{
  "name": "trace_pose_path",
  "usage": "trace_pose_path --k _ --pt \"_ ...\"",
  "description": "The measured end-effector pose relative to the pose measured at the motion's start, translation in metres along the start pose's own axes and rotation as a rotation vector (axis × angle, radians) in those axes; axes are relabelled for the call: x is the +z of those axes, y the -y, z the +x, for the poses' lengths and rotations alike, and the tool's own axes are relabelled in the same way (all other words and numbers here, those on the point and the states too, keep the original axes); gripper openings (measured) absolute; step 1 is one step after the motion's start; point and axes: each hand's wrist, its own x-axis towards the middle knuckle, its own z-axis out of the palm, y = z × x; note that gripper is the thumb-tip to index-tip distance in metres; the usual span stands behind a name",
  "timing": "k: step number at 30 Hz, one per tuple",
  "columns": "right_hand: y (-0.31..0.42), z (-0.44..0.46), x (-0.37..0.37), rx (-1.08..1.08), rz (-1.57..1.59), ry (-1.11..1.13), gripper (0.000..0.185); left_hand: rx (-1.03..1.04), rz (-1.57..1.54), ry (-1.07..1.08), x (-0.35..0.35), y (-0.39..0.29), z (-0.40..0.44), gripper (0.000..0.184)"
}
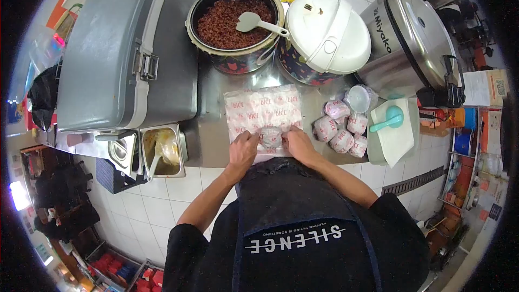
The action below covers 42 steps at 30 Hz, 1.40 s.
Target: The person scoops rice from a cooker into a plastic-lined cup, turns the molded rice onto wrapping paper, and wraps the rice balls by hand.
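A printed sheet of wrapping paper (pixel 263 109) with red lettering lies on the steel table in front of me. Near its lower edge sits a rounded, paper-covered bundle (pixel 270 137); its contents are hidden. My left hand (pixel 244 150) is closed at the bundle's left side, fingers pinching the paper. On the opposite side, my right hand (pixel 298 143) grips the paper with curled fingers. Several round wrapped parcels (pixel 341 141) in the same paper are grouped to the right, beside a stack of clear plastic cups (pixel 360 99).
Behind the paper stand an open cooker of reddish-brown rice (pixel 219 19) with a white paddle (pixel 250 22), a white-lidded pot (pixel 324 27) and a Miyako cooker (pixel 405 38). A grey box (pixel 119 48) borders the left. A turquoise scoop (pixel 390 118) lies at right; a steel pan (pixel 182 165) sits front left.
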Motion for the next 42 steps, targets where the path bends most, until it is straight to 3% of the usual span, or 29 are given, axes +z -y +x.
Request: trace_pose_path --k 4,7,10,13,16,17,18,20,22,26,27,30,31,34,35,38,40,41,42 --pt "-0.016 0.032 -0.006 0.05 -0.002 0.09 0.015 -0.044 0.178 0.326 0.001 0.005 0.017 0.014" --pt "-0.007 0.063 -0.016 0.196 -0.128 0.22 0.014 -0.151 0.108 0.446 -0.009 0.013 0.051 0.014" --pt "0.003 0.078 -0.03 0.223 -0.149 0.282 0.035 -0.204 0.014 0.461 -0.025 0.003 0.074 0.012" --pt "-0.013 0.075 -0.02 -0.094 -0.071 0.174 0.038 0.219 -0.017 0.305 0.004 0.024 0.075 0.02" --pt "-0.01 0.063 -0.03 -0.612 0.065 0.046 0.034 0.064 -0.258 0.613 -0.004 0.024 0.073 0.036" --pt "-0.012 0.06 -0.03 -0.669 0.167 0.123 0.033 0.024 -0.442 0.669 -0.007 0.028 0.071 0.037" --pt "-0.009 0.054 -0.036 -0.581 0.298 0.327 0.031 -0.016 -0.628 0.723 -0.009 0.035 0.065 0.038" --pt "0.012 0.034 -0.067 -0.334 0.324 0.447 0.029 -0.148 -0.969 0.8 -0.021 0.036 0.053 0.035" --pt "-0.004 0.025 -0.057 -0.21 0.854 0.54 0.033 -0.343 -1.28 0.821 -0.041 0.025 0.042 0.027" --pt "0.006 0.007 -0.024 0.022 1.662 0.531 0.051 -0.575 -2.052 0.435 -0.007 -0.008 0.004 0.031" --pt "0.034 -0.004 -0.046 0.117 1.775 0.593 0.064 -0.688 -2.049 0.383 -0.001 -0.016 0.002 0.026" --pt "0.031 -0.011 -0.038 0.146 1.921 0.61 0.069 -0.754 -1.935 0.226 0.013 -0.018 -0.002 0.011" --pt "0.039 -0.015 -0.044 0.216 1.858 0.536 0.062 -0.444 -2.018 0.198 0.021 -0.012 -0.002 0.01" --pt "0.038 -0.018 -0.049 0.27 1.469 0.361 0.048 -0.47 -1.497 0.204 0.012 -0.002 -0.005 0.018" --pt "0.037 -0.018 -0.051 0.252 1.301 0.321 0.044 -0.531 -1.388 0.245 -0.001 -0.004 -0.006 0.029" --pt "0.041 -0.018 -0.067 0.224 0.86 0.239 0.032 -0.817 -1.463 0.28 -0.043 -0.021 0.006 0.039" --pt "0.068 -0.018 -0.086 0.216 0.636 0.267 0.028 -0.574 -0.996 0.378 -0.051 -0.036 0.009 0.042" --pt "0.075 -0.019 -0.086 0.157 0.677 0.285 0.027 -0.453 -0.763 0.413 -0.055 -0.045 0.009 0.045" --pt "0.078 -0.02 -0.087 0.109 0.726 0.292 0.027 -0.481 -0.741 0.415 -0.064 -0.058 0.014 0.046"
